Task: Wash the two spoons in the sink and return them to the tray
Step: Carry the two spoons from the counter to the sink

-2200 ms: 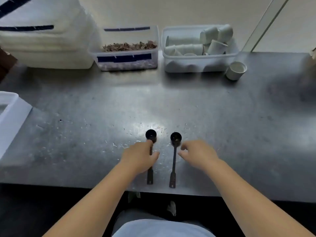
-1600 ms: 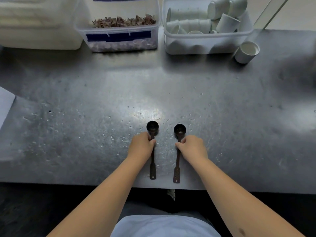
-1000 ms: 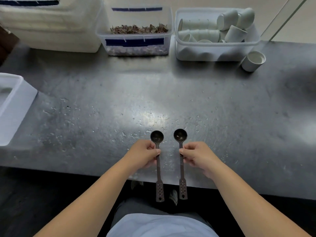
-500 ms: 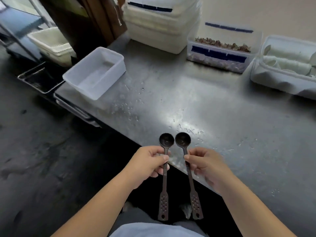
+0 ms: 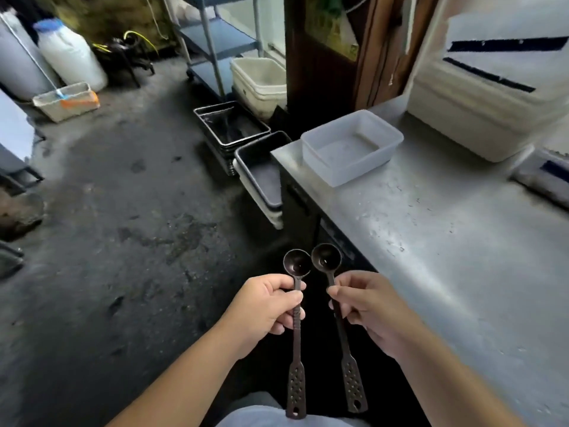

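Note:
Two dark, long-handled spoons with small round bowls and perforated handle ends are held side by side, off the steel counter (image 5: 455, 248) and over the floor. My left hand (image 5: 264, 306) grips the left spoon (image 5: 297, 337) at the upper handle. My right hand (image 5: 369, 309) pinches the right spoon (image 5: 338, 315) just below its bowl. The two bowls nearly touch, facing up. No sink is in view.
A clear plastic tub (image 5: 351, 146) sits on the counter's left end, with stacked white containers (image 5: 492, 87) behind it. Metal trays (image 5: 234, 124) and a grey bin (image 5: 264, 177) stand on the wet floor beside the counter. A shelf rack (image 5: 215, 41) and a white jug (image 5: 70, 53) stand farther back.
Both hands closed on the spoons lying on the counter and lifted them off. The view has swung left, from the counter to the floor and the shelf rack.

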A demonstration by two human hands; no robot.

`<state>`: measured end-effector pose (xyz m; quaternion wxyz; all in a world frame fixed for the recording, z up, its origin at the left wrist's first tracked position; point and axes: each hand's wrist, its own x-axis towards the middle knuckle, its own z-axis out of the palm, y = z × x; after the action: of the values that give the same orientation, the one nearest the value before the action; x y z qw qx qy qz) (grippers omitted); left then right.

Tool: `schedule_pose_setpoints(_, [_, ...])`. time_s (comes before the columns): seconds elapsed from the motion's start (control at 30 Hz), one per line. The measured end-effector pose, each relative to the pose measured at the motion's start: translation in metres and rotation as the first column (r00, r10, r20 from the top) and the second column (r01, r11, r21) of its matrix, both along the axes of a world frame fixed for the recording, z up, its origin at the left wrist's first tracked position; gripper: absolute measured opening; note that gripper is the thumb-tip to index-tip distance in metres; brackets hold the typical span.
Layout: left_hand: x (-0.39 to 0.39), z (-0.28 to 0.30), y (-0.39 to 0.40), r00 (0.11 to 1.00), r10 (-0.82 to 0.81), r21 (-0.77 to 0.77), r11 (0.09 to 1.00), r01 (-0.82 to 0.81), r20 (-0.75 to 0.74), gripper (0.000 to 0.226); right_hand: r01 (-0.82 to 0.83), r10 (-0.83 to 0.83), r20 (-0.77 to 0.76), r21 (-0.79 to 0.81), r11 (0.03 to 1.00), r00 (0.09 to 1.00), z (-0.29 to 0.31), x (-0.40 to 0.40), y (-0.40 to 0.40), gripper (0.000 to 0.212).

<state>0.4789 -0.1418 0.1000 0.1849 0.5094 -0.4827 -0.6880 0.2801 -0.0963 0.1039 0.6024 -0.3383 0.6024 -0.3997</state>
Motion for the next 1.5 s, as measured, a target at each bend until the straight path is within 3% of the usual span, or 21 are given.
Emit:
schedule_pose_setpoints(0.23, [0.157,0.006,-0.018,0.958,0.287,-0.033,0.958,-0.286,0.006,0.014,-0.238,0.243,0.086,-0.058,0.969,0.966,-0.003,0.155,-0.067,0.036])
schedule_pose_setpoints(0.5, [0.274,0.007,-0.003,0.795,0.607,-0.025,0.795,-0.607,-0.006,0.013,-0.522,0.525,0.134,-0.057,0.851,0.841,-0.003,0.290,-0.127,0.035])
schedule_pose_setpoints(0.77, [0.342,0.008,-0.006,0.456,0.890,-0.039,0.456,-0.889,0.010,0.010,-0.808,0.807,0.150,-0.072,0.585,0.571,-0.017,0.409,-0.197,0.037])
schedule_pose_setpoints(0.97, [0.373,0.027,-0.011,0.100,0.995,-0.072,0.102,-0.992,0.022,0.010,-0.956,0.955,0.156,-0.115,0.270,0.251,-0.003,0.502,-0.242,0.012])
schedule_pose_setpoints(1.1, [0.384,0.030,-0.006,-0.097,0.995,-0.092,-0.097,-0.991,-0.014,0.011,-0.988,0.987,0.146,-0.124,0.087,0.068,0.001,0.553,-0.245,0.026])
schedule_pose_setpoints(1.33, [0.418,0.017,0.011,-0.297,0.953,0.004,-0.298,-0.955,-0.064,0.013,-0.982,0.981,0.095,-0.101,-0.162,-0.171,-0.007,0.619,-0.228,0.032])
schedule_pose_setpoints(1.5, [0.479,0.001,0.028,-0.385,0.919,0.013,-0.385,-0.923,-0.085,0.015,-0.981,0.974,0.123,-0.062,-0.183,-0.190,-0.019,0.688,-0.209,0.028])
